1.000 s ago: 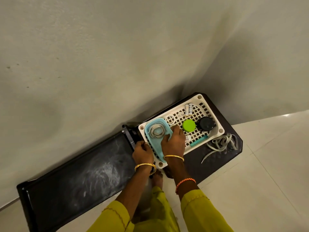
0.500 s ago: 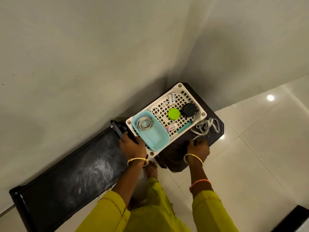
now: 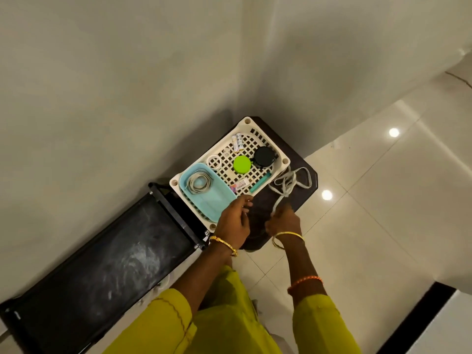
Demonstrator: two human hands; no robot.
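On the stool (image 3: 305, 166), just right of the basket (image 3: 258, 132), lay the cord (image 3: 288, 182) in a loose tangle of loops, its far bends near the stool's right edge and one loop touching the basket's rim. A single strand ran from the tangle toward the person, and its near end was pinched in the fingertips (image 3: 278, 214) of the right hand (image 3: 283, 223). The bulk of the cord lay beyond those fingers, slack on the stool.

It looked light, soft and limp, a thing that would sag and trail if lifted by one end and could snag on the basket's corner. Gathering it loop by loop from the held end, or taking the tangle at its middle, seemed the surer hold.

The left hand (image 3: 233, 223) hovered at the basket's near corner, apart from the cord, its fingers (image 3: 245, 200) loosely curled and grasping nothing; whether they touched the rim I cannot tell.

Inside the basket a blue tray (image 3: 217, 200) held another coil (image 3: 198, 182), neatly wound. Beyond it sat a green lid (image 3: 242, 164), a black cap (image 3: 264, 155) and two batteries (image 3: 237, 142). A dark bench (image 3: 102, 264) stood to the left along the wall, and pale glossy tiles (image 3: 383, 200) spread to the right.
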